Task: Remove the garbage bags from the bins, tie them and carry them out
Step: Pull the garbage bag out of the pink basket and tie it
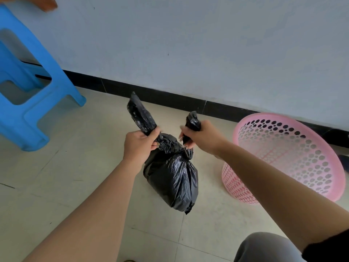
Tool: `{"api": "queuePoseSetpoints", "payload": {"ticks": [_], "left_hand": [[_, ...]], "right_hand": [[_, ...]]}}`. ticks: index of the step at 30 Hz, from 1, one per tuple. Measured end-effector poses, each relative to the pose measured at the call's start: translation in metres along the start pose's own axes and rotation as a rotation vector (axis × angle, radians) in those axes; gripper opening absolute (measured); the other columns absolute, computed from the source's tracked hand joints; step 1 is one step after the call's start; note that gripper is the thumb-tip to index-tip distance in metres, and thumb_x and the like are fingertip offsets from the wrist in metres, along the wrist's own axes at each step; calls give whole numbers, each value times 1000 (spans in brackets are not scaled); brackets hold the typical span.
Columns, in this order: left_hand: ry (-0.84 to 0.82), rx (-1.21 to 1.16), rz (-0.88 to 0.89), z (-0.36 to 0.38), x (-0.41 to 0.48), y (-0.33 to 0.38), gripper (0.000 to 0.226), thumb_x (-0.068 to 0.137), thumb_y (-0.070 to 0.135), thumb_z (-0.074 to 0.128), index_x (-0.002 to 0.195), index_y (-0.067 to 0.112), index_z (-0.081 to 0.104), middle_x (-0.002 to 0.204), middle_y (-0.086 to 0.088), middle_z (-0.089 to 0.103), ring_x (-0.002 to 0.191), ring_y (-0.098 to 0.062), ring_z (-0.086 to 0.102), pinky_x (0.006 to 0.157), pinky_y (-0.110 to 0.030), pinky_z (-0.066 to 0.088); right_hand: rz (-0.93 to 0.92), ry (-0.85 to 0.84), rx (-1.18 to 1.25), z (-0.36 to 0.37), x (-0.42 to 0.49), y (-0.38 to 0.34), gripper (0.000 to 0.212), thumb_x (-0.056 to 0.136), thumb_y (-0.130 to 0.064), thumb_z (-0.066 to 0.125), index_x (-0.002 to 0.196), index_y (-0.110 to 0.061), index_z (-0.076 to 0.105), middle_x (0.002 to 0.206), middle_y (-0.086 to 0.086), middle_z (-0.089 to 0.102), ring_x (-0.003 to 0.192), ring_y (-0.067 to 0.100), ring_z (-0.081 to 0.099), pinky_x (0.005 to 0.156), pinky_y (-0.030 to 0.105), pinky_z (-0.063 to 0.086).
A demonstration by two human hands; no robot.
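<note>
A full black garbage bag (172, 178) stands on the tiled floor in the middle of the view. Its top is twisted into a knot with two loose ends sticking up. My left hand (138, 144) grips the left end, which points up and away. My right hand (200, 136) grips the shorter right end. Both hands hold the ends apart across the knot. A pink perforated plastic bin (289, 159) stands to the right of the bag, close to the wall, with no bag inside it.
A blue plastic stool (28, 91) stands at the left by the wall. A white wall with a black skirting board (170, 99) runs behind the bag. My grey-clad knee (264, 248) shows at the bottom right. A dark object (343, 161) lies behind the bin.
</note>
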State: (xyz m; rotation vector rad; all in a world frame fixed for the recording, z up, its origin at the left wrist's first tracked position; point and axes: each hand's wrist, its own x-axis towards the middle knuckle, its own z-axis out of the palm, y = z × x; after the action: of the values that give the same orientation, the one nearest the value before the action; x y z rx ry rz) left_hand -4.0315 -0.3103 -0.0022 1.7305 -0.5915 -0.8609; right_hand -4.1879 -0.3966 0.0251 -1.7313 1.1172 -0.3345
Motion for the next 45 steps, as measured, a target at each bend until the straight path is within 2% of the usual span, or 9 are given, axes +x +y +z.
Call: {"api": "queuePoseSetpoints", "payload": {"ticks": [4,7,10,14,17,20,26,40,45], "left_hand": [[-163,200,93,5,-4,1,7,79,14,75,86,16,74,81,-1,73,79,-15,69,75,-25,54],[-226,315,126,10,-3,-3,8,86,9,67,91,7,73,82,-6,71,80,-19,68,77,-27,52],[-276,327,143,16,-6,-3,16,92,11,60,98,1,71,86,-13,71,81,-21,70,79,-26,56],[-310,546,240,24,-11,-1,32,94,21,57,62,18,56,66,-4,64,60,-12,61,55,-15,43],[-311,609,270,29,-11,0,42,92,24,60,53,22,46,54,0,52,51,-14,48,50,-22,32],[-391,594,226,32,-12,2,17,81,29,68,73,15,63,69,-1,60,80,-20,52,63,-27,36],[-303,660,178,40,-21,1,55,64,62,74,115,46,59,110,4,42,119,-18,24,104,-39,24],[-184,939,327,28,-12,-28,36,76,52,70,85,19,59,91,8,52,105,-18,47,88,-37,40],[-214,992,300,16,-7,-26,33,80,54,65,89,22,69,91,9,54,104,-19,46,82,-36,42]], "right_hand": [[-116,125,-138,0,3,-8,25,90,-24,65,82,0,67,77,16,71,72,32,68,70,43,55],[-145,122,30,-8,-1,-17,7,86,-7,66,90,-2,68,74,8,68,59,14,63,58,26,51],[-120,21,140,-17,-5,-25,28,76,10,65,100,-4,67,85,21,65,69,20,58,62,27,51],[-97,-130,55,-20,-11,-35,33,70,-1,79,101,-5,66,83,8,65,73,17,58,64,24,48],[-157,5,-64,-16,-7,-34,24,73,-21,82,89,-7,70,74,7,67,67,13,58,68,29,50],[-191,91,-18,-16,-8,-34,14,79,-16,76,86,-4,74,79,18,71,61,13,58,63,29,48],[-216,8,201,-28,-17,-52,16,83,-3,70,92,10,69,76,17,68,58,14,61,60,21,52],[-194,206,247,-46,-30,-52,14,81,1,71,87,13,69,57,5,64,44,7,60,50,16,46],[-175,169,223,-49,-31,-59,15,80,1,72,91,11,68,75,18,69,54,14,66,63,24,56]]}}
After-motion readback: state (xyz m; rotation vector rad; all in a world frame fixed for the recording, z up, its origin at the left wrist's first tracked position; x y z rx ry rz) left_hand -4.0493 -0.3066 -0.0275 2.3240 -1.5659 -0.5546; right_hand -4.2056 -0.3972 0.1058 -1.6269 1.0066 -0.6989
